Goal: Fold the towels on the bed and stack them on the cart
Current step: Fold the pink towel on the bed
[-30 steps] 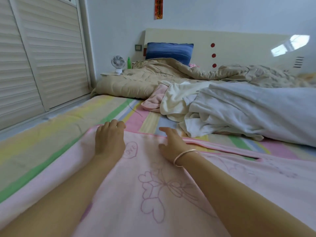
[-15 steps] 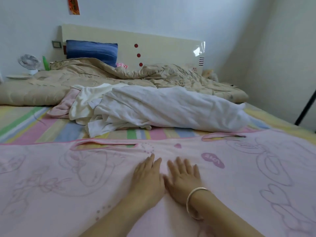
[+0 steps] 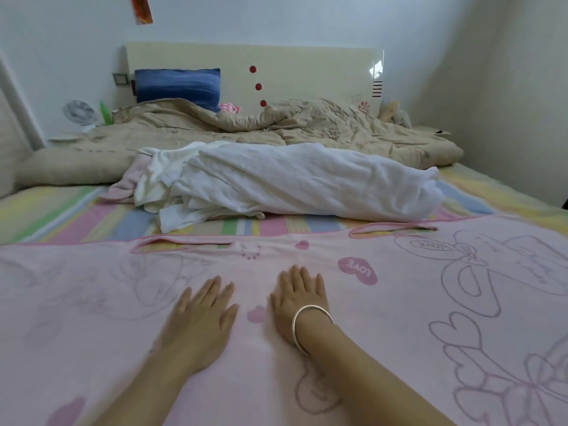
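Observation:
A large pink towel (image 3: 399, 318) with drawn hearts and bears lies spread flat across the near part of the bed. My left hand (image 3: 203, 318) and my right hand (image 3: 299, 301), which wears a silver bangle, both rest palm down on its middle, fingers apart, a small gap between them. Neither hand grips the cloth. Beyond the pink towel lies a heap of white towels (image 3: 307, 182) with a cream one (image 3: 156, 176) and a small pink one (image 3: 126, 187) at its left end. The cart is out of view.
The striped bedsheet (image 3: 76, 216) shows between the towels. A crumpled beige quilt (image 3: 276, 127) and a blue pillow (image 3: 178, 87) lie against the headboard (image 3: 307, 72). A small fan (image 3: 80, 113) stands at the far left. A wall runs along the right.
My view has swung right along the bed. Both hands slid from the towel's left end to its middle, then drew a little apart, staying flat on it.

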### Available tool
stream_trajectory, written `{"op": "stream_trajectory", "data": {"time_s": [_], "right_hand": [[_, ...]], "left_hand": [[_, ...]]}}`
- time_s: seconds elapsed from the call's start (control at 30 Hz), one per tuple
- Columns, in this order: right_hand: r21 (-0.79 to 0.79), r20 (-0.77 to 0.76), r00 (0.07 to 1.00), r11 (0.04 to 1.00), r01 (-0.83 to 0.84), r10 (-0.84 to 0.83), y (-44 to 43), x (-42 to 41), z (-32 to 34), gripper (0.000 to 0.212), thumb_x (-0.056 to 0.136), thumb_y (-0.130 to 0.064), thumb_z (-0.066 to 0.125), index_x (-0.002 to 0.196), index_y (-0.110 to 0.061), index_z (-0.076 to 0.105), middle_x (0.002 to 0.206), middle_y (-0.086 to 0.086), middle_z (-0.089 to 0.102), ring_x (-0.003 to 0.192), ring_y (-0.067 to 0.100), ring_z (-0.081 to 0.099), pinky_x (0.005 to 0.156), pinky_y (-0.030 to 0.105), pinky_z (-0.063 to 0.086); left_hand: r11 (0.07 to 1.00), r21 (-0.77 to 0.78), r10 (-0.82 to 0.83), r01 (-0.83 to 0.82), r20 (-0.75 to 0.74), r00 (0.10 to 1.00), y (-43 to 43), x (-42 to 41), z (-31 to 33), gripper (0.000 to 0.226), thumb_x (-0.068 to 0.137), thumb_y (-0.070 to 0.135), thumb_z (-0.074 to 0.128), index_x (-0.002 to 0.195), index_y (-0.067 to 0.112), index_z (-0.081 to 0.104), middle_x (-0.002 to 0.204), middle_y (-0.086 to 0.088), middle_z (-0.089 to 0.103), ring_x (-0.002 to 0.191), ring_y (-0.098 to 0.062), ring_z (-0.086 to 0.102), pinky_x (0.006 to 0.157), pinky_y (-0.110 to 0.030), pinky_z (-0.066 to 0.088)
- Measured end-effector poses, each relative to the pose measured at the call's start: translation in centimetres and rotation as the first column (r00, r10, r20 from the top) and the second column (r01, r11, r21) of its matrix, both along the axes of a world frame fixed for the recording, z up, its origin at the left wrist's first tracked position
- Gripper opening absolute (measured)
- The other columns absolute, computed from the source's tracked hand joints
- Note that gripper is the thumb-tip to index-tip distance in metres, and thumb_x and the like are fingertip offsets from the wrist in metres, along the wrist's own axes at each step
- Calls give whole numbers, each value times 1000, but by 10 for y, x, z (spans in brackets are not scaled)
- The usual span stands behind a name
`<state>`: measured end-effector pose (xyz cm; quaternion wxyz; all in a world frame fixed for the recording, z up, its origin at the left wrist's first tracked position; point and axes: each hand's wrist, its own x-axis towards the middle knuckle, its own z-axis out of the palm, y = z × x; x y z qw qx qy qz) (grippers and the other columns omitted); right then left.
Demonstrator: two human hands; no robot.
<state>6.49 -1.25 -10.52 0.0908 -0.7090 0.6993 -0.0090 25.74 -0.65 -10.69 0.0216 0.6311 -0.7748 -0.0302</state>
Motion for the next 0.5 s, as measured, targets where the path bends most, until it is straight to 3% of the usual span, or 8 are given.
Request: {"op": "stream_trajectory", "data": {"time_s": [0.07,0.17,0.27,0.4,0.5], "right_hand": [[26,38,998,998,-57,56,19,39,0,63,100,-44,11,154,-15,-6,161,8,-15,147,24,-18,117,49,-13],[35,89,978,981,-191,187,61,125,-2,65,99,-47,11,154,-16,-7,160,9,-16,146,25,-20,116,50,-15],[32,132,913,919,-393,386,118,232,1,65,98,-45,12,154,-16,-5,160,11,-15,146,25,-20,116,50,-16],[27,124,801,805,-592,585,191,356,2,66,99,-46,14,154,-14,-5,160,12,-16,146,27,-22,115,51,-18],[41,112,727,727,-685,678,238,427,4,66,100,-47,15,154,-15,-4,160,11,-16,146,28,-22,114,52,-18]], "left_hand": [[995,-8,100,-100,26,995,49,78,-1,92,70,61,-21,155,31,-1,161,12,-9,146,-1,-12,120,-35,-6],[947,-18,322,-321,38,946,123,201,-2,63,97,55,7,155,31,1,161,12,-5,143,2,-12,120,-34,-3],[867,27,495,-497,44,868,195,303,4,56,102,47,15,154,34,1,161,11,-7,148,-4,-9,121,-32,-2],[796,69,602,-601,19,799,253,383,-2,56,102,48,13,154,33,-1,162,7,-10,149,-8,-10,121,-33,-3],[762,18,647,-647,-36,761,282,419,-3,54,104,41,22,155,28,12,164,1,1,150,-12,0,121,-33,1]]}}
